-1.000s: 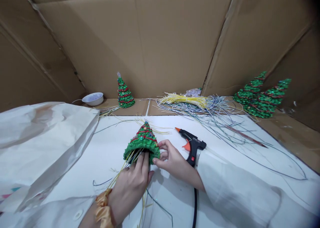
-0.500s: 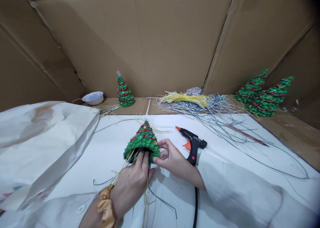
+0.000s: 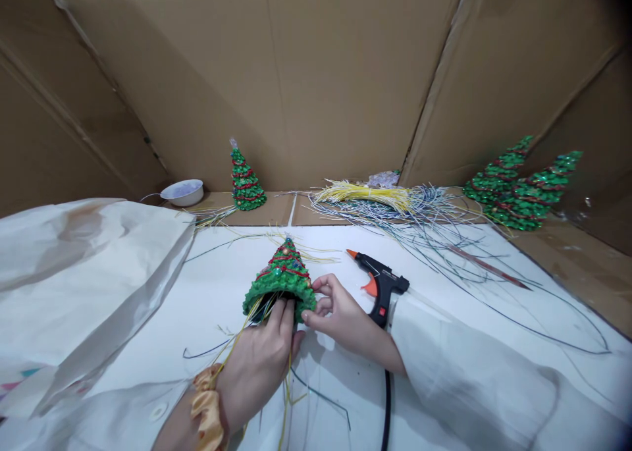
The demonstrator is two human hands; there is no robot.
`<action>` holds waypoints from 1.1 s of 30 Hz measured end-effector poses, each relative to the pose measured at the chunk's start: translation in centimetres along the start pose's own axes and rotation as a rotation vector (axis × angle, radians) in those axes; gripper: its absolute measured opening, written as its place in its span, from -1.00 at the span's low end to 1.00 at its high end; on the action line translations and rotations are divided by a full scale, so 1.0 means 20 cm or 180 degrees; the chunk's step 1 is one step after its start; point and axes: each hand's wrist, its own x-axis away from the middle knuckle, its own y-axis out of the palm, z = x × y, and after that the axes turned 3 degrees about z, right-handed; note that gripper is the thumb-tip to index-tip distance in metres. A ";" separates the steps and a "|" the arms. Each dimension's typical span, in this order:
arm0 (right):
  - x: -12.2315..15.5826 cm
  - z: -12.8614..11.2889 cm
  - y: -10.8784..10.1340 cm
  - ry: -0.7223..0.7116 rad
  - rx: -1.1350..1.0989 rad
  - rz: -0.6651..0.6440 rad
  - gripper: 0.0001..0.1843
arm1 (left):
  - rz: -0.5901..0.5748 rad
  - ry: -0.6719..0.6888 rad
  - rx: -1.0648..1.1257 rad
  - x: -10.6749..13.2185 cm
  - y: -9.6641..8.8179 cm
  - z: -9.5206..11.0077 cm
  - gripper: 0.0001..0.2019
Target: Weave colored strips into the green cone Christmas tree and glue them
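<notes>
Small green tree (image 3: pixel 281 276) tilted on white worktop (image 3: pixel 207 306). Left hand (image 3: pixel 259 359) fingers inside its hollow base, among yellow strands (image 3: pixel 237 336). Right hand (image 3: pixel 336 309) pinches rim. Risk: strands snag, beads pull loose; glue gun (image 3: pixel 380 286) close beside wrist.

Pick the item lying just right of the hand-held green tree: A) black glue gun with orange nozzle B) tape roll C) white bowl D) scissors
A: the black glue gun with its orange nozzle lies on the white sheet beside the right hand, which pinches the base rim of the small green tree; the white bowl sits far back on the left.
</notes>
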 end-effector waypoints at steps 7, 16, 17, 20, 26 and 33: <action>0.00 0.03 0.00 -0.0030 -0.0025 0.0015 -0.62 | 0.0301 0.0038 -0.0100 0.01 0.00 0.01 -0.65; 0.00 -0.01 0.01 0.0015 0.0000 0.0089 -0.62 | -0.0089 0.0072 0.0121 0.03 -0.01 -0.01 -0.59; 0.00 -0.01 0.01 0.0037 0.0012 0.0079 -0.62 | -0.0177 0.0068 0.0169 0.03 -0.02 -0.02 -0.58; 0.01 -0.01 0.01 0.0088 0.0035 0.0062 -0.62 | -0.0365 0.0042 0.0252 0.03 -0.03 -0.02 -0.58; 0.01 0.00 0.01 0.0008 0.0045 0.0060 -0.62 | -0.0473 0.0026 0.0353 0.02 -0.04 -0.03 -0.56; 0.01 -0.01 0.01 0.0035 0.0049 0.0056 -0.63 | -0.0546 -0.0002 0.0546 0.01 -0.05 -0.04 -0.57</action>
